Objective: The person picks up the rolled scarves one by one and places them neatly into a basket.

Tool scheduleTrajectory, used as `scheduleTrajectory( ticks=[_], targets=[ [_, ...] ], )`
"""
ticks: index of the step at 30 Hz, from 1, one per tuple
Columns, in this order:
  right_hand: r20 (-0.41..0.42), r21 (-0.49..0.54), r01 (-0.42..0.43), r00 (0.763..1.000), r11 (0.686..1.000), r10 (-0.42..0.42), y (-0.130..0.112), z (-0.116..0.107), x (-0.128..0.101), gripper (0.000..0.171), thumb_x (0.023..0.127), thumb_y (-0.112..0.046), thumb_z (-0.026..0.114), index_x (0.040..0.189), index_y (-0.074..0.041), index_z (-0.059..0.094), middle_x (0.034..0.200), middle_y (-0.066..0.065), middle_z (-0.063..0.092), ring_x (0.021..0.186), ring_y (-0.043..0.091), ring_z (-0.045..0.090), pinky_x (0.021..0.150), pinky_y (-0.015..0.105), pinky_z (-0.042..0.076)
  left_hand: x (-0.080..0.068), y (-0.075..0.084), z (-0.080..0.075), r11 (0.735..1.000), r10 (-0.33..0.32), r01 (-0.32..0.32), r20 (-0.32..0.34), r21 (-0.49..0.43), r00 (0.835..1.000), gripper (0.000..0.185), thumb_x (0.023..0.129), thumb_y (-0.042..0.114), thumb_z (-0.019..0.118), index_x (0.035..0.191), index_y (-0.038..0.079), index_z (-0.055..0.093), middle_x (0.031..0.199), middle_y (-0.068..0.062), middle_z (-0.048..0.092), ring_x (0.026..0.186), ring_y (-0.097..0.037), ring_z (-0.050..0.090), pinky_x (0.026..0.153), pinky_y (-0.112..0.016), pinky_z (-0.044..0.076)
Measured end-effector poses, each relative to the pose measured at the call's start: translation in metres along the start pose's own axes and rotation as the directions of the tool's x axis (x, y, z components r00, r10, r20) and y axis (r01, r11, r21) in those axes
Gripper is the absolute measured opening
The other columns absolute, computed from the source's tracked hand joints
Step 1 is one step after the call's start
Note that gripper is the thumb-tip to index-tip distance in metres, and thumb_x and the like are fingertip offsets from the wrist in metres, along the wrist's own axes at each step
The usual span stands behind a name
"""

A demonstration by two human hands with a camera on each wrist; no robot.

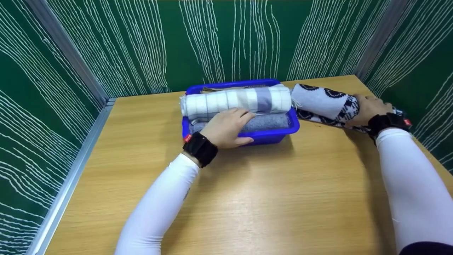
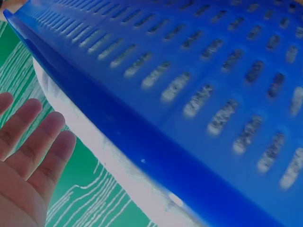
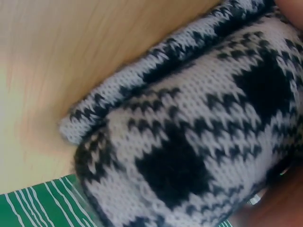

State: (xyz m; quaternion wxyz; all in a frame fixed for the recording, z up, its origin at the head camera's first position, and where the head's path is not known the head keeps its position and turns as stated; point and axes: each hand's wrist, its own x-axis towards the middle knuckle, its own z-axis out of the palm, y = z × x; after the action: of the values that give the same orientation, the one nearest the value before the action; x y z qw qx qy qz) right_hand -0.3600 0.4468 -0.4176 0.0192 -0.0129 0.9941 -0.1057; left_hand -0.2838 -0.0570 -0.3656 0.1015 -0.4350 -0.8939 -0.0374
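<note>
While the left hand (image 1: 226, 128) lies flat over the near edge of the blue basket (image 1: 279, 134), its fingers (image 2: 45, 142) are straight and a little spread, holding nothing; beneath and just beyond the fingertips sits a grey folded cloth (image 1: 263, 122), and beyond that a rolled white-and-grey striped towel (image 1: 237, 101) rests across the basket's top. Off to the right, the right hand (image 1: 368, 108) curls its fingers over one end of a rolled black-and-white knitted cloth (image 1: 324, 101); this roll lies on the wooden table (image 1: 265, 198), its far end touching the basket's right wall. From the wrist view the knit (image 3: 189, 142) fills the frame close under the palm, its edge on the table.

By my judgement the work is partly done: two cloths are already in the basket, one roll remains outside in the right hand's grip, and the room left for it looks tight.
</note>
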Motion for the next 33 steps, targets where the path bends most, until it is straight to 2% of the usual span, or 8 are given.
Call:
scheduleTrajectory(
  ticks=[7,13,20,27,33],
  targets=[
    [0.009,0.037,-0.013,1.000,0.999,0.013,0.006,0.006,0.001,0.116,0.076,-0.032,0.094,0.165,0.002,0.027,0.149,0.051,0.037,0.135,0.072,0.032,0.111,0.089,0.022,0.007,0.006,-0.002,1.000,0.001,-0.001,0.014,0.021,1.000,0.075,0.099,0.052,0.076,0.155,0.007,0.054,0.148,-0.013,0.064,0.137,-0.032,0.062,0.121,-0.045,0.048],
    [0.008,0.075,0.002,1.000,0.997,-0.003,0.007,0.007,0.000,0.108,0.080,-0.023,0.089,0.167,-0.001,0.028,0.151,0.051,0.038,0.136,0.071,0.033,0.111,0.089,0.022,0.012,0.011,-0.001,1.000,-0.008,0.008,0.006,0.010,1.000,0.077,0.099,0.052,0.076,0.157,0.007,0.053,0.148,-0.012,0.064,0.136,-0.032,0.062,0.120,-0.045,0.049],
    [0.011,0.069,0.010,1.000,0.998,-0.011,0.008,0.010,-0.003,0.101,0.083,-0.019,0.085,0.165,0.000,0.030,0.151,0.049,0.039,0.135,0.072,0.036,0.112,0.088,0.023,0.022,0.019,0.002,1.000,-0.004,0.004,-0.001,0.000,1.000,0.076,0.099,0.052,0.076,0.157,0.007,0.053,0.150,-0.013,0.063,0.139,-0.032,0.060,0.122,-0.044,0.047],
    [-0.059,0.035,0.075,0.996,0.997,-0.073,0.007,0.010,-0.006,0.097,0.077,-0.013,0.083,0.160,0.004,0.036,0.149,0.048,0.044,0.134,0.068,0.043,0.106,0.088,0.031,0.033,0.028,0.006,0.999,0.001,0.000,-0.017,0.047,1.000,0.079,0.099,0.056,0.074,0.158,0.009,0.052,0.151,-0.010,0.061,0.141,-0.030,0.059,0.126,-0.044,0.043],
    [-0.035,0.049,0.075,0.997,0.996,-0.074,0.005,0.008,-0.011,0.097,0.078,-0.009,0.084,0.161,0.003,0.035,0.151,0.047,0.043,0.134,0.069,0.042,0.109,0.088,0.028,0.042,0.036,0.008,0.998,0.008,-0.007,-0.019,0.064,1.000,0.080,0.099,0.057,0.073,0.160,0.010,0.050,0.152,-0.009,0.061,0.141,-0.029,0.059,0.127,-0.044,0.042]
  ],
)
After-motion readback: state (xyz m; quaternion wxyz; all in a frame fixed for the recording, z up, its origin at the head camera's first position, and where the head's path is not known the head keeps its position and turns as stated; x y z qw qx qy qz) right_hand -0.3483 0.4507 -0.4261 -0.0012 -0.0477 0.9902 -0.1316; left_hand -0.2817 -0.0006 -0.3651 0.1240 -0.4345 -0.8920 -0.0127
